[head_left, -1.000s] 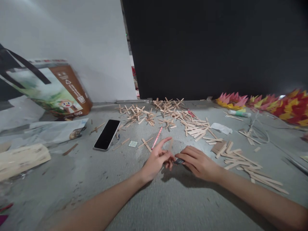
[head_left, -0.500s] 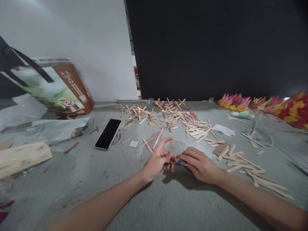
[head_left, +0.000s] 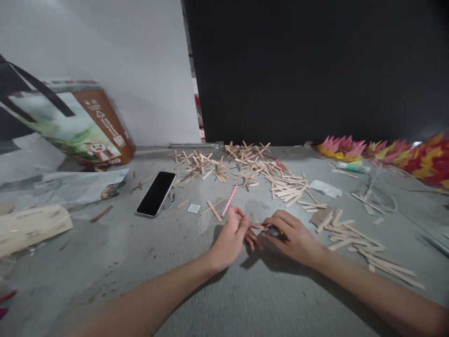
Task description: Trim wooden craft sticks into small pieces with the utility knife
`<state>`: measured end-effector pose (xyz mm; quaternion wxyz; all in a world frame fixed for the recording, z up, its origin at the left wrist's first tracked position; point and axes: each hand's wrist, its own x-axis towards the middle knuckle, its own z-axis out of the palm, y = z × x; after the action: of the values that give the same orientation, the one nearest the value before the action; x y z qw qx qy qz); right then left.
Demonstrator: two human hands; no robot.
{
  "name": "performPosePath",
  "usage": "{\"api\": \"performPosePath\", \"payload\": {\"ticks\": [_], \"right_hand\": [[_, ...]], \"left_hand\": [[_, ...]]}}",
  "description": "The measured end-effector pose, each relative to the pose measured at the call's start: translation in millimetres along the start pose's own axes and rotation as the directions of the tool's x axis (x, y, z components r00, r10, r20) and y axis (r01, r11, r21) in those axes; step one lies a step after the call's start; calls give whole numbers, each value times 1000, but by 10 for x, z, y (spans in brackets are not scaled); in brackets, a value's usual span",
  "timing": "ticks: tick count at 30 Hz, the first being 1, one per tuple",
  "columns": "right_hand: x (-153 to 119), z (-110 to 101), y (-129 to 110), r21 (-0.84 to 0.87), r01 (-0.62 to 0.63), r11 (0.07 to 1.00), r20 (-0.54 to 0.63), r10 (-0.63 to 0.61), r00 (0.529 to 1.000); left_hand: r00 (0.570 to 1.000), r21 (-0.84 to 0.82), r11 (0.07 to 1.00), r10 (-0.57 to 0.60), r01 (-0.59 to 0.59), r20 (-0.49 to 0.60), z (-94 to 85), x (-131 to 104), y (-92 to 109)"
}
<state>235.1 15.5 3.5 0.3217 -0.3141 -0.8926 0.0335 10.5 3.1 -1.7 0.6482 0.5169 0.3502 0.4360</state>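
Note:
My left hand (head_left: 231, 234) is closed with thumb and index finger pinching a wooden craft stick (head_left: 257, 225), which points right. Its other fingers hang below, curled loosely. My right hand (head_left: 294, 236) is wrapped round a small dark grey tool with a yellow part (head_left: 273, 231); its exact kind is mostly hidden by the fingers. The stick's right end meets the front of this tool between the two hands, just above the table. Beyond my left hand lie a red-and-white patterned pencil-like stick (head_left: 229, 200) and two crossed craft sticks (head_left: 214, 210).
Star-shaped bundles of craft sticks (head_left: 245, 157) lie along the back. Loose craft sticks (head_left: 354, 238) spread over the right side. A phone (head_left: 156, 194), a paper bag (head_left: 94, 126) and plastic wrappers (head_left: 35, 229) are at left. Pink and yellow paper flowers (head_left: 342, 149) stand back right.
My left hand has turned and closed its raised fingers. The craft stick, upright before, now lies nearly level towards the tool. My right hand has shifted slightly, showing the tool's yellow part.

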Motion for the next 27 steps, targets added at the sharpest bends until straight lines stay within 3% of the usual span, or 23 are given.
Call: {"api": "performPosePath", "payload": {"ticks": [5, 12, 19, 23, 27], "right_hand": [[-63, 16, 54, 32, 13, 999, 4, -13, 1000], [-40, 8, 33, 115, -71, 991, -171, 90, 981], [-53, 27, 23, 129, -78, 989, -226, 106, 968], [-61, -16, 11, 110, -157, 981, -153, 173, 973], [-49, -76, -6, 148, -100, 984, -48, 108, 993]], "left_hand": [[1000, 10, 1000, 10, -11, 24, -5, 5, 15], [992, 34, 997, -70, 67, 108, -31, 33, 73], [991, 39, 998, -56, 51, 118, -84, 73, 128], [988, 23, 996, -92, 90, 122, -106, 78, 145], [998, 21, 999, -34, 33, 62, -83, 49, 127]]}}
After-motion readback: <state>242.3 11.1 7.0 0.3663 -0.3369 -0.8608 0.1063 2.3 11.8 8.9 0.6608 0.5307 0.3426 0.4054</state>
